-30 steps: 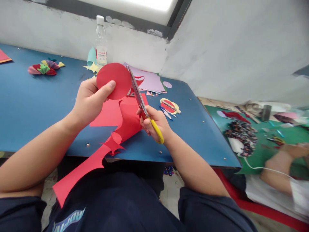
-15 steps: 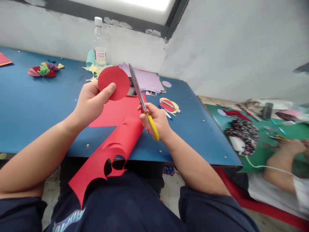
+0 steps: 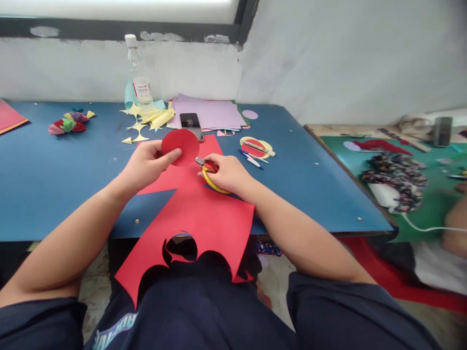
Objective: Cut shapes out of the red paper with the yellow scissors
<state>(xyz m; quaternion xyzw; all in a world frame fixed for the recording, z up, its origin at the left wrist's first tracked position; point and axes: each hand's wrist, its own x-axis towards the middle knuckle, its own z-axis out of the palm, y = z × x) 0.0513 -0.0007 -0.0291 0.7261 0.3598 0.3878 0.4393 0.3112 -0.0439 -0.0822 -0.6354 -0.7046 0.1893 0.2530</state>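
Observation:
Between thumb and fingers, my left hand (image 3: 151, 160) pinches a red paper circle (image 3: 182, 143). My right hand (image 3: 229, 174) grips a pair of scissors (image 3: 213, 182) with yellow and red handles; the blades point forward and left and look foreshortened, their tip just right of the circle. Below both hands a red paper sheet (image 3: 204, 214) with round cut-outs hangs over the table's front edge onto my lap. A second flat piece of red paper (image 3: 160, 181) lies under the circle on the table.
On the blue table (image 3: 91, 165) are a water bottle (image 3: 139, 80), yellow paper scraps (image 3: 151, 116), a phone (image 3: 191, 125), purple sheets (image 3: 207, 109), pens (image 3: 253, 159) and folded colourful paper (image 3: 71, 122). At right, a person's arm (image 3: 456, 226) is beside a green table (image 3: 408, 226).
The scissors have swung from pointing up to pointing forward and left, near the circle. The curled red sheet has spread flatter across the table edge. My view has turned.

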